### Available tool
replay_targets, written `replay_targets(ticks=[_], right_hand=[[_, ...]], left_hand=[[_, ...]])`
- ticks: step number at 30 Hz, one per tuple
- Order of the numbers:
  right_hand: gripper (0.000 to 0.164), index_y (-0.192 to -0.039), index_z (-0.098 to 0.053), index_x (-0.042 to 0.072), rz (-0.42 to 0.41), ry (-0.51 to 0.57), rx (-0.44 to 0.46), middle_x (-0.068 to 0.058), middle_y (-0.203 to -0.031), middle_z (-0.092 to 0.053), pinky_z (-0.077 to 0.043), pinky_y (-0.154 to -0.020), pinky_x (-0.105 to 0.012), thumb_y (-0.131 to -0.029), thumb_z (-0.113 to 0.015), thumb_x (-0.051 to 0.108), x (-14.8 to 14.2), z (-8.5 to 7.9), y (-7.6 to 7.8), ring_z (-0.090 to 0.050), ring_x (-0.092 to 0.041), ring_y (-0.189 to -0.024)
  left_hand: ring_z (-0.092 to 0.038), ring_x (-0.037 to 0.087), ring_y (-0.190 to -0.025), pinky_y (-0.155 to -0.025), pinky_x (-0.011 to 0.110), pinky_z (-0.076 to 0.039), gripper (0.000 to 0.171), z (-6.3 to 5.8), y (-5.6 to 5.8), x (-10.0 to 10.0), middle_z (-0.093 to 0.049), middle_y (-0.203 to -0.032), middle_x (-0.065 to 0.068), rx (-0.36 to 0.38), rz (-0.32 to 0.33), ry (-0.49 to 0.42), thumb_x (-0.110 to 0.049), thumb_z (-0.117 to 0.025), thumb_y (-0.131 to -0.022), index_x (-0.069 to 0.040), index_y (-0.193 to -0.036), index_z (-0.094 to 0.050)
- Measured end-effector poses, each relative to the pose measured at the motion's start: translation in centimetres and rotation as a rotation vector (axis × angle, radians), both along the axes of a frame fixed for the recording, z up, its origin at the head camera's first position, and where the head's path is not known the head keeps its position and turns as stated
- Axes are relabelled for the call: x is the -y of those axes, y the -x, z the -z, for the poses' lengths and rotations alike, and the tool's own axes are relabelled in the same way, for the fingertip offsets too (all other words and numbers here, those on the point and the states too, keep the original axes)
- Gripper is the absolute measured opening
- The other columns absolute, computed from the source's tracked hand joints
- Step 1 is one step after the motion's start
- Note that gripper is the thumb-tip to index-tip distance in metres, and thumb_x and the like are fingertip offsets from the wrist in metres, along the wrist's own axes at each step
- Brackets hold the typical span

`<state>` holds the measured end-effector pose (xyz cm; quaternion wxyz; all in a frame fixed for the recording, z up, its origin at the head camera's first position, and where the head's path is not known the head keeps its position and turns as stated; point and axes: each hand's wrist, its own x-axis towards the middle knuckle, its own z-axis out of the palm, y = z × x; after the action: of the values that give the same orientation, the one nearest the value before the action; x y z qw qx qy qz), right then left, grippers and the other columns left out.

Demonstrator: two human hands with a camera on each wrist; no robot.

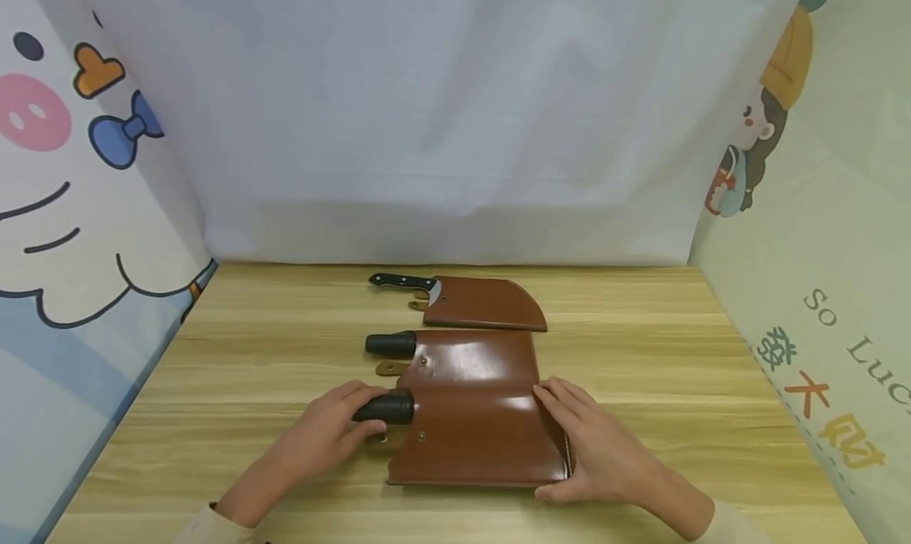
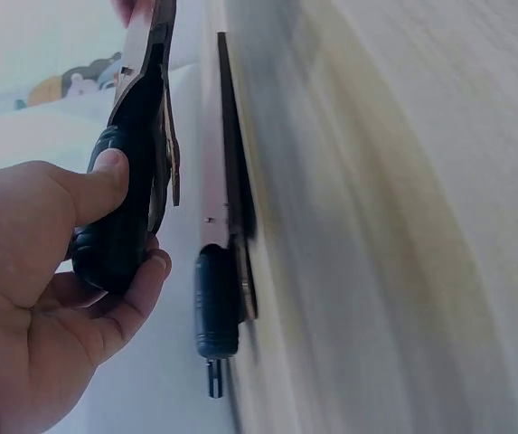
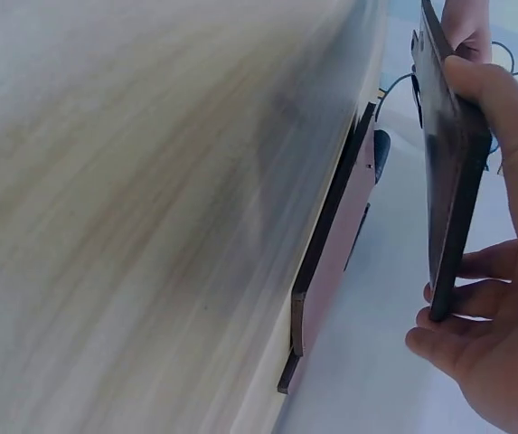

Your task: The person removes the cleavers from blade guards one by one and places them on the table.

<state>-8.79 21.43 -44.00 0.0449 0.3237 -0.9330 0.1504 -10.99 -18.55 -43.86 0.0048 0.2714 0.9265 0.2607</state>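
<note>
Nearest the person is a cleaver in a brown leather sheath (image 1: 480, 441), held just above the table in both hands. My left hand (image 1: 330, 421) grips its black handle (image 1: 387, 409), thumb on one side and fingers on the other, as the left wrist view also shows. At the sheath's right end, my right hand (image 1: 601, 453) holds the edge between thumb and fingers. The blade is hidden inside. Just behind lies a second brown sheath (image 1: 473, 357) with a black handle (image 1: 390, 344), its lower part covered by the held one.
Farther back lies a third brown sheath (image 1: 484, 301) with a rounded end; its knife's black riveted handle (image 1: 402, 281) points left. Brown straps (image 1: 391, 368) stick out beside the handles. A white cloth (image 1: 455, 133) hangs behind the wooden table (image 1: 249, 354), with printed cloths at both sides.
</note>
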Motion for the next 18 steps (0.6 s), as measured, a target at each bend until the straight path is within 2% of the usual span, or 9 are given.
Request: replay_targets(ticks=[6, 10, 18], right_hand=[[0.124, -0.148, -0.047, -0.004, -0.045, 0.07, -0.107, -0.017, -0.149, -0.051, -0.05, -0.105, -0.05, -0.056, -0.091, 0.066, -0.3, -0.3, 0.1, -0.046, -0.032, -0.139], [0.124, -0.149, -0.047, -0.003, -0.056, 0.106, -0.123, -0.016, -0.149, -0.053, -0.051, -0.103, -0.052, -0.056, -0.091, 0.065, -0.4, -0.2, 0.1, -0.047, -0.032, -0.137], [0.121, -0.147, -0.05, -0.003, -0.08, 0.096, -0.129, -0.017, -0.148, -0.055, -0.05, -0.104, -0.053, -0.056, -0.091, 0.066, -0.6, 0.1, 0.0, -0.05, -0.036, -0.136]], left_hand=[[-0.067, 0.015, -0.097, -0.079, 0.037, -0.058, 0.044, -0.9, -0.3, -0.3, -0.066, -0.108, -0.003, -0.049, -0.037, -0.012, -0.026, -0.082, -0.09, -0.012, -0.129, -0.068], [-0.063, 0.01, -0.089, -0.074, 0.033, -0.057, 0.05, -1.4, -0.6, -0.8, -0.064, -0.103, -0.004, -0.084, -0.073, -0.017, -0.034, -0.086, -0.084, -0.015, -0.127, -0.07], [-0.06, 0.009, -0.081, -0.065, 0.026, -0.054, 0.044, -0.5, -0.7, -1.1, -0.062, -0.096, -0.003, -0.199, -0.033, -0.001, -0.034, -0.087, -0.081, -0.01, -0.115, -0.074]])
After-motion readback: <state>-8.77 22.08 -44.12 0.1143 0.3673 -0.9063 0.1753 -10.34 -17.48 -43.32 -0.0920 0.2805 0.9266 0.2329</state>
